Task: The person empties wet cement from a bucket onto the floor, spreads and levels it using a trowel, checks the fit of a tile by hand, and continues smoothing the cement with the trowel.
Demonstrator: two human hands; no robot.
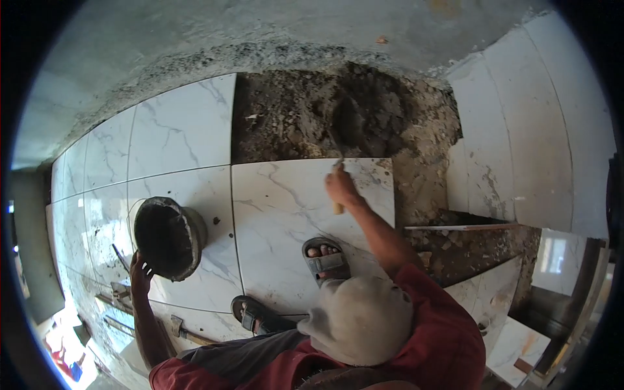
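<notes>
My right hand (341, 185) is closed around the wooden handle of a trowel (339, 149). Its blade reaches past the tile edge into dark, wet mortar (380, 107) spread over the rubble bed. On the other side, my left hand (140, 276) grips the near rim of a black bucket (200, 227), fingers at its edge. The bucket's inside is coated with grey residue, and it looks tilted on the tiled floor. Under the trowel hand lies a large white marble-patterned tile (279, 201).
A hammer (188, 331) and other tools (117, 312) lie on the floor at lower left. A rough concrete wall (260, 26) borders the far side. White tiles (520, 117) cover the right wall. Near it, a tile edge (461, 227) stands over broken ground.
</notes>
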